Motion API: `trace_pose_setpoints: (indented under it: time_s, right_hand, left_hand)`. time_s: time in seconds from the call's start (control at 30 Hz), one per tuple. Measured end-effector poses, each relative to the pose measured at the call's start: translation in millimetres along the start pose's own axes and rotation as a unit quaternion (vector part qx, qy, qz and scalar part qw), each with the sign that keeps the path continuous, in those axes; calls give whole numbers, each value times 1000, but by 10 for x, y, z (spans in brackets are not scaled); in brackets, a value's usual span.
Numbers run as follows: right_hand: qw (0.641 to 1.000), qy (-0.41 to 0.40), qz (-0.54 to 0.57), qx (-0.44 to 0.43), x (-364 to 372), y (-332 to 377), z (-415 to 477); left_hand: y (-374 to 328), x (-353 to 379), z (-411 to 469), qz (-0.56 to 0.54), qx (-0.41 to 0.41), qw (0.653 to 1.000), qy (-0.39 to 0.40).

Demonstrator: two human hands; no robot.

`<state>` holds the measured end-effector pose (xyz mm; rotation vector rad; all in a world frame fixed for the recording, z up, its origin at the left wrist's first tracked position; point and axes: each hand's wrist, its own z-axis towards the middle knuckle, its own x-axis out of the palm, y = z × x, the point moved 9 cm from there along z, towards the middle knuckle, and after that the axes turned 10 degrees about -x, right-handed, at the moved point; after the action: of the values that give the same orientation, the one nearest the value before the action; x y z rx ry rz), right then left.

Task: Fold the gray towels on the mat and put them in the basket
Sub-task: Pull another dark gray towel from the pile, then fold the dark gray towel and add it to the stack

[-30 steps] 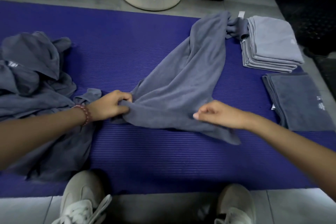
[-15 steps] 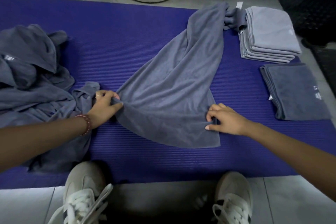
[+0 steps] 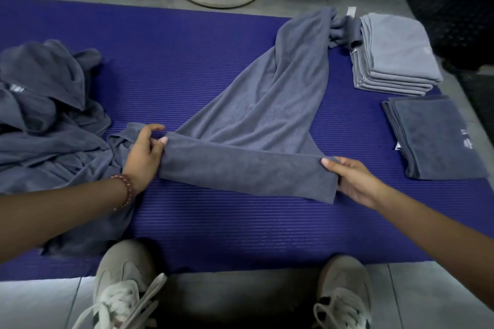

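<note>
the gray towel (image 3: 267,115) lies slantwise across the middle of the frame on the mat (image 3: 187,61), its near edge stretched between my hands; i judge this the start of a fold, and next the bunched far end at upper right needs pulling straight. my left hand (image 3: 144,157) pinches the near-left corner, my right hand (image 3: 352,181) the near-right, fingers curled on cloth.

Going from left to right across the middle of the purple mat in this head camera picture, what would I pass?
Pile of loose towels → left hand → half-folded towel, pinched at both ends → right hand → dark folded towel.
</note>
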<state>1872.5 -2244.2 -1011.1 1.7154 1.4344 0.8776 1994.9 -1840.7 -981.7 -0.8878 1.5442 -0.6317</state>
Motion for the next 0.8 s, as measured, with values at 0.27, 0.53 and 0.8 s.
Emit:
trace_pose_setpoints:
  time_s: [0.27, 0.53, 0.8]
  right_hand:
    - [986, -160, 29, 33, -203, 229, 63]
    - [916, -295, 114, -248, -613, 2317, 554]
    - [849, -304, -91, -423, -710, 2781, 189]
  left_hand:
    - [-110, 12, 265, -5, -51, 998, 45]
    - [-2020, -493, 1209, -65, 135, 984, -92]
    - [-2116, -527, 1150, -44, 180, 968, -171]
